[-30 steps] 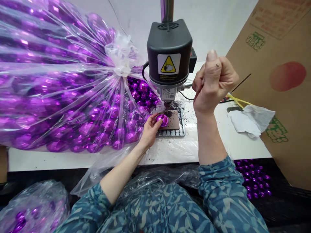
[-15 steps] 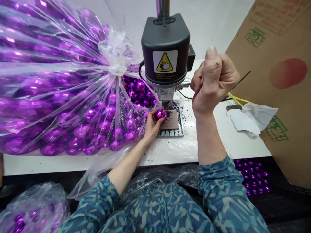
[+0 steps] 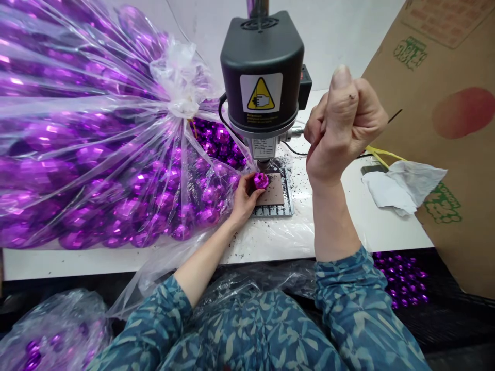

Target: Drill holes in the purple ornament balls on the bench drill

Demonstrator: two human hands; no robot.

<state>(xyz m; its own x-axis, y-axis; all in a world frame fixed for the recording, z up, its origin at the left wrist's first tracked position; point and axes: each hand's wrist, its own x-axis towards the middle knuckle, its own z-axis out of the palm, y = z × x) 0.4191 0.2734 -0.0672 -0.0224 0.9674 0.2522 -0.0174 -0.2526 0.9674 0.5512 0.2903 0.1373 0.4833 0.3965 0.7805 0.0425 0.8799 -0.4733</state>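
Note:
My left hand [image 3: 243,198] pinches a small faceted purple ball [image 3: 261,180] and holds it on the brown pad of the drill press table [image 3: 275,206], right under the spindle. The black drill press head [image 3: 263,72] with a yellow warning label stands above it. My right hand [image 3: 342,126] is raised in a fist beside the machine, closed round its feed lever [image 3: 294,132], whose metal stub shows at my fingers.
A huge clear plastic bag [image 3: 96,134] full of purple balls lies on the white table at the left. A cardboard box [image 3: 444,118] stands at the right, with crumpled white paper [image 3: 402,185] beside it. More purple balls [image 3: 402,281] lie below the table's edge.
My left hand has shifted the purple ball slightly up and in under the spindle. The view has tilted a little; my right fist stays on the lever.

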